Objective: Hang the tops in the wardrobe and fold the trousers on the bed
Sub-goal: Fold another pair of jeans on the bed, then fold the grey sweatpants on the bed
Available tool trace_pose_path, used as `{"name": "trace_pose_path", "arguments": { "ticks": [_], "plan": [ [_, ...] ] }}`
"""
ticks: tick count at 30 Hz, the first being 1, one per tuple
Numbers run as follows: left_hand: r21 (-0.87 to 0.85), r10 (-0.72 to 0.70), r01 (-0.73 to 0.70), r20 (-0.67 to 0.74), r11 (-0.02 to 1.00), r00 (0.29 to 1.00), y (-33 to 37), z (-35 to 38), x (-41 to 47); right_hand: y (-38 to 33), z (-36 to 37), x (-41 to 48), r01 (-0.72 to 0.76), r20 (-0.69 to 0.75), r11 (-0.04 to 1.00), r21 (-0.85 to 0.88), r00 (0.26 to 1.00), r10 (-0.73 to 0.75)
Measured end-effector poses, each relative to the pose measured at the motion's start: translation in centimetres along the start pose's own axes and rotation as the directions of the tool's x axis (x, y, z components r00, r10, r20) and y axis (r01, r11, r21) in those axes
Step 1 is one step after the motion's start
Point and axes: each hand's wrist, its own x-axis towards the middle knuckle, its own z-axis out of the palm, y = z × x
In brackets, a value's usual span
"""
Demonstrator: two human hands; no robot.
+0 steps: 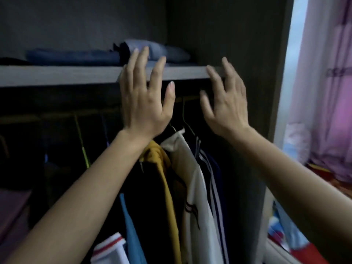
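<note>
Hands are raised inside the dark grey wardrobe [228, 35]: the left hand [146, 103] and the right hand [226, 103] are both empty, fingers spread and loosely straight, held up before the front edge of the pale grey wooden shelf [57, 76]; whether they touch it cannot be told. Below them the tops hang from the dim rail [57, 116]: a mustard-yellow top [165, 178], a cream-white top [196, 187] just beside it, then a navy top with white stripes [213, 168] furthest right. Folded blue clothes [72, 57] lie on the shelf
</note>
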Motion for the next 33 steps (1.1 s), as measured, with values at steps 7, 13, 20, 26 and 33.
{"name": "trace_pose_path", "arguments": {
  "ticks": [7,13,20,26,33],
  "plan": [
    [-0.269,-0.077,0.139,0.227,0.953,0.971,9.5,3.8,-10.9,7.8,-8.0,-15.5,0.173,0.260,0.880,-0.442,0.964,-0.059],
    [-0.434,0.119,0.053,0.359,0.899,0.926,24.6,5.4,-14.1,18.4,-22.5,-26.7,0.092,0.416,0.766,-0.637,0.877,0.241],
    [-0.648,0.335,0.006,0.401,0.761,0.853,50.6,3.6,-13.8,28.3,-43.4,-37.4,-0.011,0.392,0.570,-0.822,0.715,0.579],
    [-0.765,0.497,0.089,0.497,0.637,0.712,69.9,0.8,-15.6,34.8,-58.3,-44.7,-0.161,0.205,0.350,-0.923,0.564,0.800],
    [-0.830,0.649,0.094,0.496,0.550,0.577,85.1,3.2,-18.0,43.0,-66.5,-52.5,-0.271,0.055,0.160,-0.949,0.358,0.932]
  ]
}}
